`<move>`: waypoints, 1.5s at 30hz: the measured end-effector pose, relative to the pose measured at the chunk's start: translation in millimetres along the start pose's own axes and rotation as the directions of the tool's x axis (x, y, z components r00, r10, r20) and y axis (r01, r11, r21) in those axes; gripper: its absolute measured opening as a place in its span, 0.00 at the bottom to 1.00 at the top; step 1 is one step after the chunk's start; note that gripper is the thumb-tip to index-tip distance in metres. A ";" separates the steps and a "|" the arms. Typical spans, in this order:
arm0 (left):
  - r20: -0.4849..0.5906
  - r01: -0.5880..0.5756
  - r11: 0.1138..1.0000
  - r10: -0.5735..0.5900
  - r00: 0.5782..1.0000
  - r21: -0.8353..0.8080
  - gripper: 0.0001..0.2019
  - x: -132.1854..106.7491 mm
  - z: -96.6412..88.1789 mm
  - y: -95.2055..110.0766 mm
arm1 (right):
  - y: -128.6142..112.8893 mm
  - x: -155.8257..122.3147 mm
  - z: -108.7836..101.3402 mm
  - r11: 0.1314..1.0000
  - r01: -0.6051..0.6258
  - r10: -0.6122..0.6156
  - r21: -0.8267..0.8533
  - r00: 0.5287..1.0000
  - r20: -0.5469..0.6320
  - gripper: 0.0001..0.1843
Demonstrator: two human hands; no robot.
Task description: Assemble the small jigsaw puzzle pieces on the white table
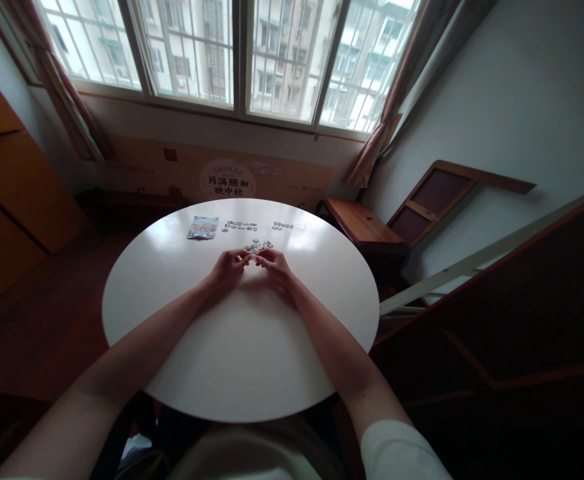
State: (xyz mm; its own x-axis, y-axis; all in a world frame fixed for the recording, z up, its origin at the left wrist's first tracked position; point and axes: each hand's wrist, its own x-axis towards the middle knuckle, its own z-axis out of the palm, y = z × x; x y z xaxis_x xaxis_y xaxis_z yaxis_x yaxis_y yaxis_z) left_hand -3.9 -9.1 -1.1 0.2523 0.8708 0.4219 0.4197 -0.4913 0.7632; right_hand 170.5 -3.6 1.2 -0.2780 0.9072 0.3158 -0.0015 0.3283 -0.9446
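Note:
Close together over the near edge of a small pile of jigsaw puzzle pieces are my two hands. My left hand is closed, thumb and fingers pinched on what looks like a small puzzle piece. My right hand meets it fingertip to fingertip, also pinching at a piece; its exact outline is too small to make out. Beyond the pile, several pieces lie in rows, one group behind my left hand and a smaller group to the right. A printed picture sheet or packet lies at the left.
All this rests on a white oval table. Behind it stands a long printed cardboard panel under a barred window. A wooden bench is at the right, with a wood-framed panel against the wall. Orange cabinets stand left.

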 end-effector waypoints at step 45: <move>0.007 0.026 1.000 -0.026 1.000 -0.014 0.15 1.2 0.8 -1.8 | 6.1 1.7 -0.1 1.000 0.003 -0.003 0.009 1.000 -0.006 0.17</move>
State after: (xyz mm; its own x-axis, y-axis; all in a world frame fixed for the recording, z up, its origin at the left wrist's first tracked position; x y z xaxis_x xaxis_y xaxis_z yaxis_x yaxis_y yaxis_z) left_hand -3.6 -7.1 -2.3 0.2476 0.8833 0.3980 0.4138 -0.4679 0.7810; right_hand 170.1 0.0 -4.0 -0.2724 0.9077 0.3192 -0.0111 0.3287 -0.9444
